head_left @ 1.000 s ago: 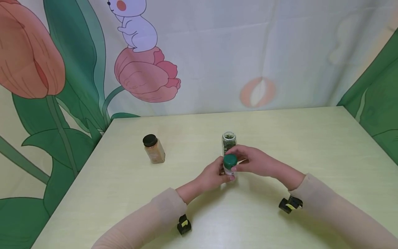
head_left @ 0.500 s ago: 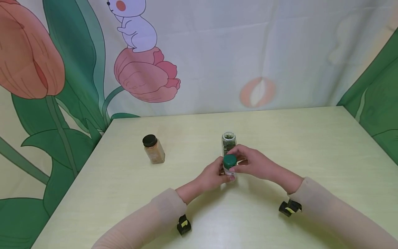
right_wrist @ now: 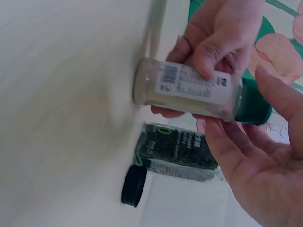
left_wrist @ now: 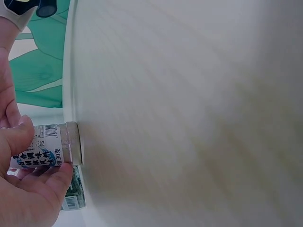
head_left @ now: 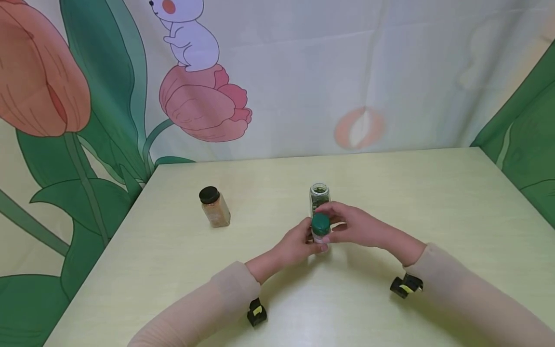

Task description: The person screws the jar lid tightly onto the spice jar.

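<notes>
My left hand [head_left: 297, 245] grips a clear spice jar [right_wrist: 189, 90] with a white printed label by its body. The jar stands upright, its base close to the tabletop. On top is a green cap [head_left: 321, 224]; my right hand [head_left: 357, 225] holds it, thumb on the near side and fingers behind. In the right wrist view, the right thumb lies along the cap and the fingertips come up under its other side. Right behind stands an uncapped glass jar of dried green herbs [head_left: 320, 196], partly hidden by the hands. In the left wrist view, fingers cover part of the white label [left_wrist: 45, 146].
A black cap [right_wrist: 134, 185] lies by the herb jar's base, hidden from the head view. A black-lidded jar of brown powder [head_left: 216, 212] stands to the left on the pale table [head_left: 143, 270]. A printed cloth [head_left: 295, 96] hangs behind the table.
My right wrist dipped slightly half a second ago and is back up now, with the fingers shifting a little around the green cap. The left hand and the other jars stay put.
</notes>
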The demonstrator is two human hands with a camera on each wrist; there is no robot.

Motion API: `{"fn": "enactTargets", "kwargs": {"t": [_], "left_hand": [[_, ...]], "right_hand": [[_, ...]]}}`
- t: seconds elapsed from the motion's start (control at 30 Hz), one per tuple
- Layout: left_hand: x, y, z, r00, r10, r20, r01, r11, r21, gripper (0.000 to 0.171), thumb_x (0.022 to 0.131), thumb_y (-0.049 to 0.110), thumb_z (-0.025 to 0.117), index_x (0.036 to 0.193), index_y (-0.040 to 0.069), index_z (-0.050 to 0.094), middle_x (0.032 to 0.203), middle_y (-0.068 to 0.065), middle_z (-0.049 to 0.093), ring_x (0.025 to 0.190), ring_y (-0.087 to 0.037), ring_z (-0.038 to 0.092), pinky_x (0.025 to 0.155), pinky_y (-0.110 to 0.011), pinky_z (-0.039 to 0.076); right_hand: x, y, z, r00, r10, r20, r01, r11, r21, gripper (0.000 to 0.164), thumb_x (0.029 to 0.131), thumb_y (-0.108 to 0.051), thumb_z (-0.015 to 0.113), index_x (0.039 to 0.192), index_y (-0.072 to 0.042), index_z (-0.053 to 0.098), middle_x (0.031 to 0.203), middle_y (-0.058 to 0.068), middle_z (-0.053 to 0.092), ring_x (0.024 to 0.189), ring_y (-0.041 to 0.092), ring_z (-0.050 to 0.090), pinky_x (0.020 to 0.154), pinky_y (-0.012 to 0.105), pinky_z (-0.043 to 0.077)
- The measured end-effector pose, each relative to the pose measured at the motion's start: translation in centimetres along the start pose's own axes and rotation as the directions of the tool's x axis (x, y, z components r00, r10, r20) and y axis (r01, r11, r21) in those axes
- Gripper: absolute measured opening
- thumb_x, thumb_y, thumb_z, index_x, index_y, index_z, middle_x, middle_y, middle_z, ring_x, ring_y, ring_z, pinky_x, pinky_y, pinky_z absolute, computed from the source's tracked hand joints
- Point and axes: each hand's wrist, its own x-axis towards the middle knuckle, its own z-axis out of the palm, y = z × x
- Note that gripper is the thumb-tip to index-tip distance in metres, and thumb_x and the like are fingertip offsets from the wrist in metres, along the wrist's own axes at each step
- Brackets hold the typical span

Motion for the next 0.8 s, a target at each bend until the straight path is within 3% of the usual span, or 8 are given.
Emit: {"fn": "enactTargets", "kwargs": {"t": [0.23, 0.5, 0.8], "left_hand": [[0.0, 0.0, 0.0, 1.0, 0.017, -0.001, -0.017, 1.0, 0.027, 0.048, 0.097, 0.004, 0.068, 0.137, -0.005, 0.044, 0.138, -0.025, 0.06, 0.133, -0.038, 0.059, 0.113, -0.047, 0.051], [0.2, -0.1, 0.1, 1.0, 0.026, 0.002, -0.026, 1.0, -0.007, 0.059, 0.097, 0.004, 0.068, 0.148, -0.004, 0.038, 0.143, -0.025, 0.057, 0.134, -0.038, 0.058, 0.113, -0.047, 0.051], [0.0, 0.1, 0.0, 1.0, 0.013, 0.001, -0.013, 1.0, 0.007, 0.054, 0.097, 0.005, 0.068, 0.143, -0.005, 0.041, 0.141, -0.025, 0.059, 0.133, -0.037, 0.059, 0.113, -0.047, 0.05]], "right_hand": [[0.0, -0.4, -1.3, 0.991, -0.025, 0.132, 0.024, 1.0, 0.004, 0.059, 0.098, -0.004, 0.065, 0.151, 0.004, 0.039, 0.148, 0.029, 0.051, 0.134, 0.048, 0.055, 0.11, 0.052, 0.052], [0.1, -0.2, -1.4, 0.991, -0.032, 0.129, 0.037, 0.999, -0.034, 0.049, 0.1, -0.001, 0.062, 0.147, -0.002, 0.049, 0.146, 0.025, 0.054, 0.134, 0.045, 0.056, 0.11, 0.05, 0.052], [0.2, -0.2, -0.9, 0.995, -0.057, 0.088, 0.06, 0.997, -0.039, 0.044, 0.099, -0.003, 0.064, 0.141, 0.001, 0.051, 0.139, 0.025, 0.059, 0.13, 0.047, 0.059, 0.107, 0.052, 0.054]]}}
